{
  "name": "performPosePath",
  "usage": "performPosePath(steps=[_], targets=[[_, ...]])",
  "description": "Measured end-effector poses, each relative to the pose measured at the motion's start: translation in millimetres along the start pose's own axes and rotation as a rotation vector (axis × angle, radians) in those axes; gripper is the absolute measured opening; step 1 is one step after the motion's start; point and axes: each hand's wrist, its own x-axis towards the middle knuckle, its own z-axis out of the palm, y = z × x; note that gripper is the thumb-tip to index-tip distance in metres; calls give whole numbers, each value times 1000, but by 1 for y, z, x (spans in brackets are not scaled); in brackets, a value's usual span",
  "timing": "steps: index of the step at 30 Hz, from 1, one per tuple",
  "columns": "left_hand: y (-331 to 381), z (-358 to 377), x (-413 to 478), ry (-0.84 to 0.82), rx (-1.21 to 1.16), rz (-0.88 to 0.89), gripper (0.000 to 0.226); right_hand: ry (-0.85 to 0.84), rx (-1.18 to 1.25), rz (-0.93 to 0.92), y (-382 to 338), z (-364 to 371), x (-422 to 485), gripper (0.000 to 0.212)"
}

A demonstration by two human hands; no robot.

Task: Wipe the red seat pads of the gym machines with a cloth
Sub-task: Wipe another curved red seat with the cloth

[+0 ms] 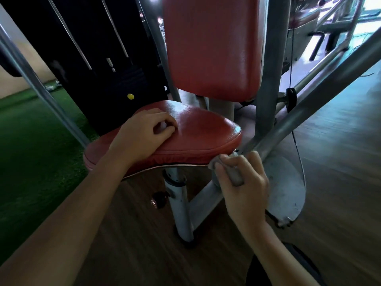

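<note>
A red seat pad (202, 131) sits on a grey post in front of me, with a red back pad (212, 46) upright behind it. My left hand (144, 135) rests on the seat's near left part, fingers curled around something small and pale that I cannot make out. My right hand (243, 182) is at the seat's front right edge, just below the rim, closed on a folded grey cloth (233, 174). The cloth touches the underside edge of the pad.
Grey frame tubes (305, 112) slant across the right and a tube (41, 87) crosses the left. A black weight stack (107, 65) with a yellow pin stands behind the seat. Green turf lies left, wooden floor (340, 182) right, more machines far right.
</note>
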Motion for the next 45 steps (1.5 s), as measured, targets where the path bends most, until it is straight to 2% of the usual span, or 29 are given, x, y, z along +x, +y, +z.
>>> performPosePath(steps=[4,12,14,18,24,28,30,38,40,43,45], targets=[[3,0,0,1,-6,-4,12,-11,-8,33,6,-7,13,12],[3,1,-2,11,-27,17,11,191,172,328,5,5,14,12],[3,1,-2,13,-22,18,11,196,97,266,-2,9,6,13],[3,2,-3,20,-15,21,12,48,-102,-25,0,3,-4,14],[2,3,-3,25,-12,31,15,159,48,185,5,2,16,17],[0,2,-4,24,-15,39,13,116,-135,-40,4,1,4,14],[1,3,-4,27,-6,41,13,128,-141,-73,13,0,10,15],[4,1,-5,18,-6,5,13,108,202,340,9,-2,25,9],[5,0,-7,14,-14,-8,13,75,255,379,3,-7,27,7],[6,-1,-11,43,1,-47,13,34,194,269,-21,-14,35,6],[4,0,-15,112,79,-154,18,4,144,167,-40,-21,47,9]])
